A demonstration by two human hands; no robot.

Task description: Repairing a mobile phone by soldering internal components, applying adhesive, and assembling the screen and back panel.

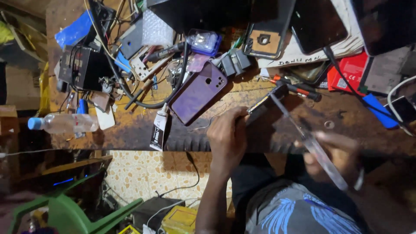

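Note:
My left hand grips a dark phone that stands on its edge on the worn wooden workbench. My right hand is blurred and holds a long tool with a clear handle. The tool's thin shaft slants up to the left and its tip meets the top end of the phone. A purple phone back cover lies face down just left of my left hand, apart from it.
A small glue tube and a clear plastic bottle lie at the bench's left. A black box with wires, a red-and-black screwdriver, a red box and a blue-handled tool crowd the back. A green chair stands below.

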